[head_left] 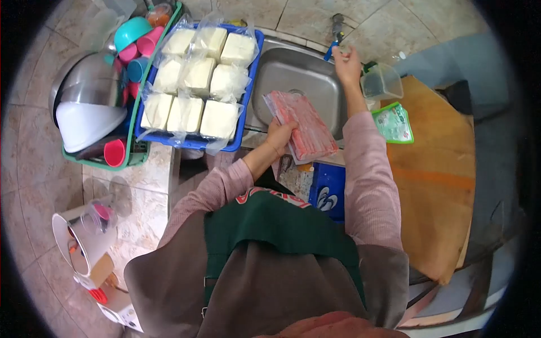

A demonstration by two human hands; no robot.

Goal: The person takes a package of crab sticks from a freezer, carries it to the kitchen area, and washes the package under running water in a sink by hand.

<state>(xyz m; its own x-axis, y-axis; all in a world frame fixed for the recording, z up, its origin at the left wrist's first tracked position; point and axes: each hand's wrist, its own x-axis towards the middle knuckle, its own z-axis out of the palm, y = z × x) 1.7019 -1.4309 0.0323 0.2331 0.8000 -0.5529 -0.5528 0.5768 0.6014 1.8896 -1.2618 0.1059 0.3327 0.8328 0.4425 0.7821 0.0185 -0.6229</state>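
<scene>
Held out over the near side of the steel sink is a flat clear-plastic pack of crab sticks, red and pale pink. My left hand grips its left edge, thumb on top and fingers underneath. My right hand is raised at the sink's far right corner, beside the blue handle of the tap. Its fingers are loosely bent and apart, next to the handle; whether they touch it is hard to make out.
Left of the sink, a blue crate holds several white blocks in plastic bags. Beyond it a green rack is full of bowls and cups. To the right are a clear container, a green-edged packet and a brown board.
</scene>
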